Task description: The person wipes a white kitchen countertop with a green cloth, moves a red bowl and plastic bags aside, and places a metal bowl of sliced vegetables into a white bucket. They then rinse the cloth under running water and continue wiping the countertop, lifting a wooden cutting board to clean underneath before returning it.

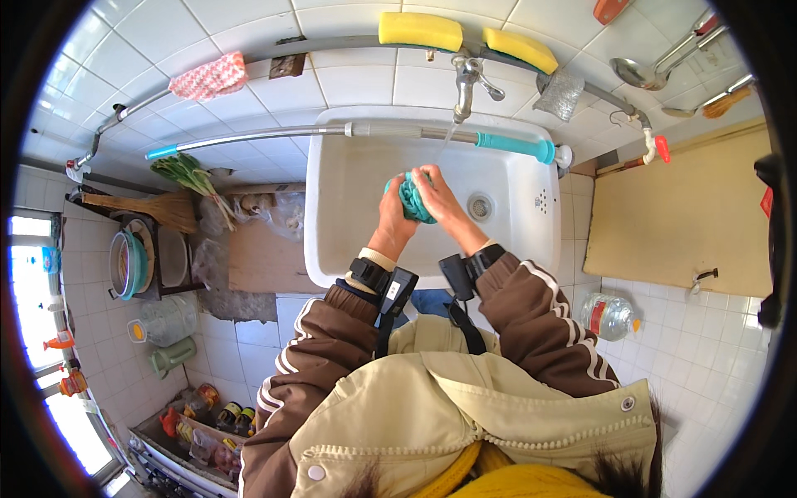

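Note:
A bunched-up teal cloth (416,198) is squeezed between my two hands over the white ceramic sink (348,249). My left hand (394,215) holds its left side, and my right hand (443,199) is closed over its right side. Above and to the right of them, a thin stream of water runs from the metal faucet (465,87). The round drain strainer (480,206) lies in the basin to the right of my right hand. Parts of the cloth are hidden by my fingers.
A telescopic pole (386,130) with a teal grip spans the sink's back. Two yellow sponges (420,31) and a pink-white cloth (210,77) rest on the wall pipe. Green onions (193,177) and plastic bags (280,215) lie left of the sink. A clear plastic jug (607,317) stands at right.

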### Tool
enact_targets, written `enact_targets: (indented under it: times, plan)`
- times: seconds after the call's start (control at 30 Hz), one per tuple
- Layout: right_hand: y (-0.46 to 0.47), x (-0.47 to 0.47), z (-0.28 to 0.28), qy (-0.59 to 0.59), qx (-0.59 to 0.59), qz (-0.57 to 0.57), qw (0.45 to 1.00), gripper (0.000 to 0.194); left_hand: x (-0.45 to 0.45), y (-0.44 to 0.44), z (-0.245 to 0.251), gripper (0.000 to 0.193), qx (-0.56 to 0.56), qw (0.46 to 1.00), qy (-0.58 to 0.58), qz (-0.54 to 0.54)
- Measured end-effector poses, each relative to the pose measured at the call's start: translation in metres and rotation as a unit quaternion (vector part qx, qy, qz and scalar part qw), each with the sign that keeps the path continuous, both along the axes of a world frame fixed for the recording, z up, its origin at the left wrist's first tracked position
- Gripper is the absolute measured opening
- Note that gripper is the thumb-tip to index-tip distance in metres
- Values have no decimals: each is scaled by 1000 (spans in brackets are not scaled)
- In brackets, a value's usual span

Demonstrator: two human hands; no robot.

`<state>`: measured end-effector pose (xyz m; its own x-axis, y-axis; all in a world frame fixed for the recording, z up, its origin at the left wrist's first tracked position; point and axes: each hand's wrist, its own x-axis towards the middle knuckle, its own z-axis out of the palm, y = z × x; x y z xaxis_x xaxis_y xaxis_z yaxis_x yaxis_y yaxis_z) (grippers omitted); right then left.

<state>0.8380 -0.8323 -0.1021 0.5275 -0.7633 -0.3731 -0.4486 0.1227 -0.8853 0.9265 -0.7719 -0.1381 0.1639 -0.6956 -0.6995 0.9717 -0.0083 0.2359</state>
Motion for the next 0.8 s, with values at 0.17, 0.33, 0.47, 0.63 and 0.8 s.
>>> enact_targets:
  times: [0.17, 0.33, 0.47, 0.63, 0.8]
  plan:
    - [-12, -28, 12, 7, -131, 42, 990, 64, 22, 25, 7, 40, -74, 992, 97, 13]
    - [-58, -36, 80, -74, -269, -81, 957, 69, 37, 33, 22, 43, -73, 990, 115, 27]
    - [-73, -13, 126, -143, -353, -21, 924, 73, 46, 44, 30, 46, -102, 991, 47, 66]
    - [-62, -16, 135, -127, -239, -24, 962, 74, 25, 56, 30, 46, -43, 993, 95, 64]
    - [-28, -37, 102, -146, -136, -3, 980, 72, -3, 49, 37, 45, -98, 989, 82, 72]
